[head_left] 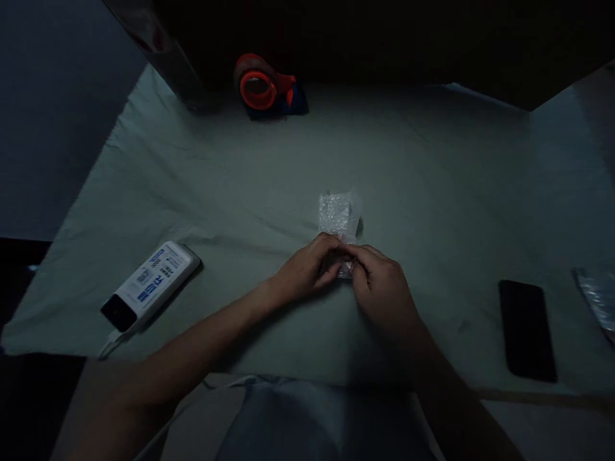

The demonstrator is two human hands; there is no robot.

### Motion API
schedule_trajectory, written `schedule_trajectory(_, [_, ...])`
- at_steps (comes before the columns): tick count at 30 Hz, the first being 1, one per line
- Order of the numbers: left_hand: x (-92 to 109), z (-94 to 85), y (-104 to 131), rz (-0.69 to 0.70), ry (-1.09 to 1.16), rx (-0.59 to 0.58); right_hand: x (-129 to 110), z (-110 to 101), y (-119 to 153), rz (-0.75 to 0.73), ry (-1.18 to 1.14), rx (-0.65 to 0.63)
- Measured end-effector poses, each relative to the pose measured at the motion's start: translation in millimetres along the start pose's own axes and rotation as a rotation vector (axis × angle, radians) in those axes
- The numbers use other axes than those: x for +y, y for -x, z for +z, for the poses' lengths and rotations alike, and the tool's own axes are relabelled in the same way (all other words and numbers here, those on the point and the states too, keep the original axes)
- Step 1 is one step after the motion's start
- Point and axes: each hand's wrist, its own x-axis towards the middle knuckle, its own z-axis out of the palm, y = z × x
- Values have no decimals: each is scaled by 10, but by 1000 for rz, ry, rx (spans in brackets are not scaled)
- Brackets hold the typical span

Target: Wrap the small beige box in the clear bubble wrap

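A small piece of clear bubble wrap (335, 213) lies on the pale green cloth, with its near end between my hands. My left hand (312, 264) pinches that near end from the left, thumb and fingers bent together. From the right, my right hand (383, 282) grips the same end, its index finger and thumb close to the left fingertips. The fingers cover part of the wrap, and whether anything is inside it cannot be made out in the dim light.
An orange and blue tape dispenser (259, 89) stands at the back left. A white power bank (151, 285) with a cable lies at the left, a black phone (527, 330) at the right. Silvery packaging (598, 298) is at the far right edge. A dark box (360, 45) spans the back.
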Motion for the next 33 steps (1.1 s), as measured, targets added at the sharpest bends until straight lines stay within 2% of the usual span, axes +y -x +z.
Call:
schedule_trajectory(3, [-39, -16, 1, 126, -139, -33, 42, -10, 45, 68, -40, -8])
schedule_trajectory(5, [-59, -27, 3, 190, -219, -32, 115, -13, 63, 113, -226, -18])
schedule_trajectory(8, [-69, -35, 2, 209, -232, -38, 262, -31, 31, 197, -562, -62])
schedule_trajectory(10, [-65, -34, -1, 206, -220, -45, 349, -65, -38, 230, -652, -91])
schedule_trajectory(12, [-61, -32, -4, 201, -225, -48, 407, -120, -139, 161, -564, -55])
schedule_trajectory(15, [-56, -32, -7, 186, -242, -61, 436, -219, -334, -43, -134, 9])
schedule_trajectory(17, [-50, -36, -8, 172, -243, -70, 431, -265, -466, -142, 159, -55])
schedule_trajectory(20, [-24, -48, -11, 153, -239, -81, 403, -267, -611, -230, 380, -111])
schedule_trajectory(25, [23, -59, -19, 100, -218, -90, 284, -162, -689, -291, 579, -57])
schedule_trajectory(30, [-6, -34, 4, 95, -267, -95, 164, -58, -789, -340, 615, -198])
schedule_trajectory(33, [-35, -17, 21, 122, -335, -18, 159, -12, -891, -279, 518, -284])
